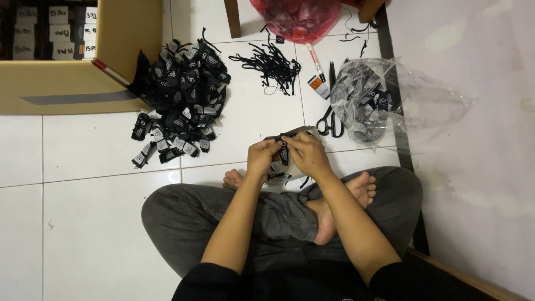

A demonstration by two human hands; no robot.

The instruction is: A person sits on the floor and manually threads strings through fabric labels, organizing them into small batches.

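Pinching a black tag [283,151] between both hands' fingers [278,144].

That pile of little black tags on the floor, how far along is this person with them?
Done, it seems: a big pile of black tags lies beside the cardboard box. In hand: the left hand and right hand pinch one black tag between them. Left, apparently: loose black strings on the tiles and more tags inside the clear plastic bag. Black scissors lie unused nearby.

White tiled floor [100,223] meets a pale wall [473,139].
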